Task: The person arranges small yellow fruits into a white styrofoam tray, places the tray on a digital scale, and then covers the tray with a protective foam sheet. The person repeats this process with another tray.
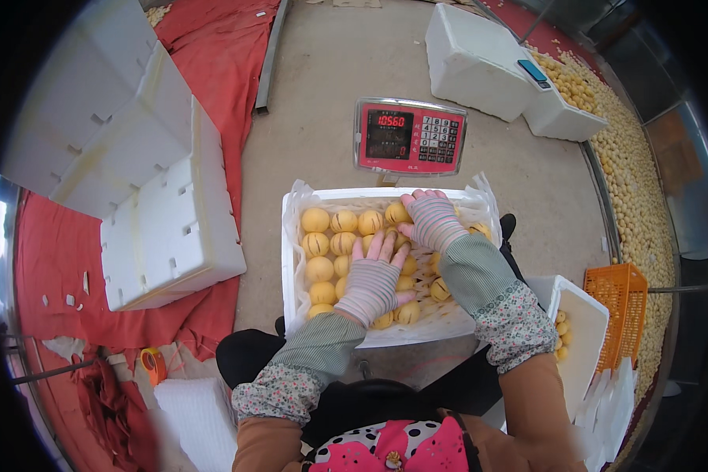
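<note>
Before me a white foam box (389, 339), lined with thin foam sheeting, holds rows of round yellow fruits, many with dark stripes. My left hand (376, 277), in a striped fingerless glove, lies palm down on fruits in the middle, its fingers spread. Farther back and to the right, my right hand (430, 218), gloved the same way, rests its fingertips on a striped yellow fruit (396, 213) of the back row. A few looser fruits lie at the right, one of them a striped fruit (440, 289). Just behind the box stands a red digital scale display (410, 137) with lit digits.
White foam boxes (159, 236) are stacked at left on red cloth (212, 71). At right are an open foam box (578, 330) with fruits and an orange plastic crate (616, 307). Beyond lie many heaped fruits (637, 206). An orange tape dispenser (153, 366) lies at lower left.
</note>
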The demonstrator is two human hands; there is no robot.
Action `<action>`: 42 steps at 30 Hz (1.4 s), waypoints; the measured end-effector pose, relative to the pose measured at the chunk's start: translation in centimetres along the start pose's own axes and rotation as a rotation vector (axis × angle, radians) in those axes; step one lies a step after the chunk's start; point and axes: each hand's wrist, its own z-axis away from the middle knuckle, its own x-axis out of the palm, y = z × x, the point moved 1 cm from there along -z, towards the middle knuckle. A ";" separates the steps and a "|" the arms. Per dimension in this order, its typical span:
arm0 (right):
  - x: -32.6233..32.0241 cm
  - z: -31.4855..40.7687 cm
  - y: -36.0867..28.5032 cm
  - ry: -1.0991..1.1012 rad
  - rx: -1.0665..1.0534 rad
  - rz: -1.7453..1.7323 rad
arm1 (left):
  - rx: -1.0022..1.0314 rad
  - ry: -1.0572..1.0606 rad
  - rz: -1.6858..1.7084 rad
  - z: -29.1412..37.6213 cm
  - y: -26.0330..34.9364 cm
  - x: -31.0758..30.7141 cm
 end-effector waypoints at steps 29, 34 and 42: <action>4.9 17.2 0.7 0.068 0.056 -0.091 | 0.283 -0.108 -0.053 3.7 4.6 1.7; 6.3 14.5 -0.9 -0.200 0.132 0.028 | 0.265 -0.107 -0.069 4.0 4.6 1.8; 4.8 15.7 0.1 -0.216 0.102 -0.140 | 0.287 -0.093 0.014 4.0 4.0 1.6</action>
